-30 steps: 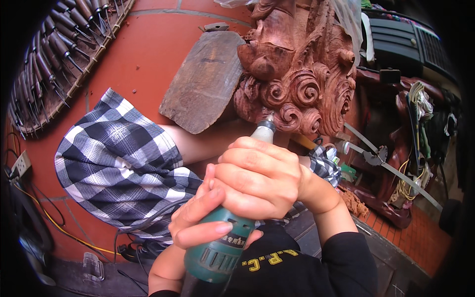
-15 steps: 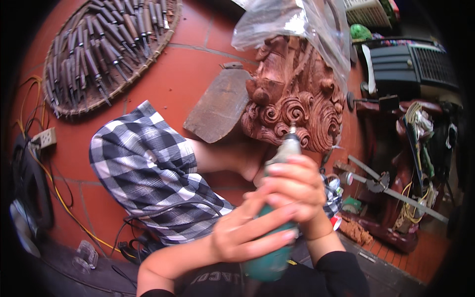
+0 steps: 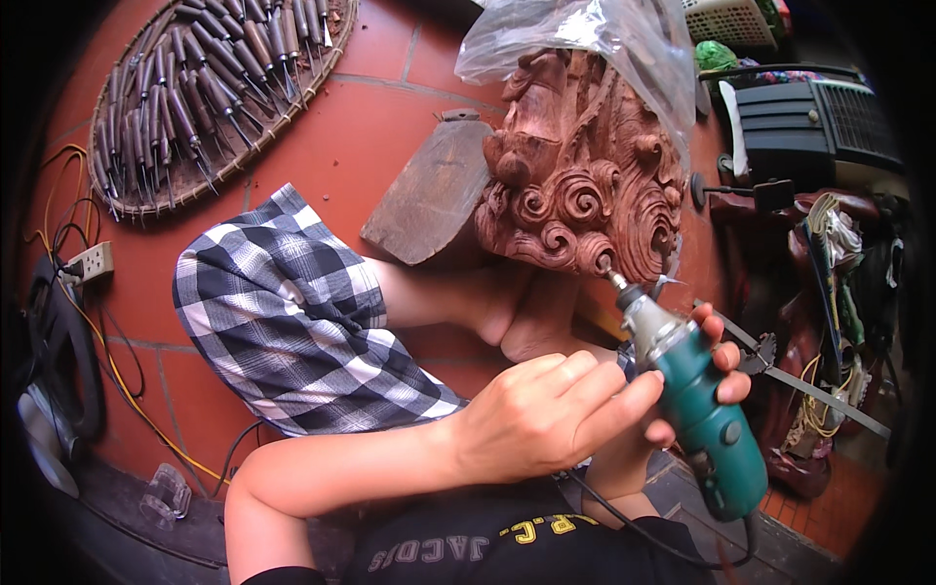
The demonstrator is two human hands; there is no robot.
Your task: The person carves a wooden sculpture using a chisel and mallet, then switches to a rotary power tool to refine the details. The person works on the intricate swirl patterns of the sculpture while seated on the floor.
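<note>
A green electric die grinder (image 3: pixel 697 409) with a metal nose tilts up and leftward. My right hand (image 3: pixel 723 356) holds it from behind, fingers wrapped round its far side. My left hand (image 3: pixel 551 414) is closed, with curled fingers, and its index fingertip presses against the grinder's left side. The small bit (image 3: pixel 612 273) at the nose meets a scroll on the lower edge of a reddish-brown wood carving (image 3: pixel 585 185), covered in swirls. Clear plastic sheeting (image 3: pixel 546 39) covers the carving's far end. My bare feet (image 3: pixel 541 317) are against its near side.
A flat wooden board (image 3: pixel 434 190) lies left of the carving. Many wood-handled chisels fill a woven tray (image 3: pixel 249 175) at far left. A power strip (image 3: pixel 93 263) and yellow cord (image 3: pixel 122 390) run along the left. A metal sliding clamp (image 3: pixel 819 390) and a dark grey case (image 3: pixel 780 127) are at right.
The grinder has swung rightward and now leans the other way, its bit moving down and right to a lower scroll. My left hand has shifted from wrapping over the tool to its left side.
</note>
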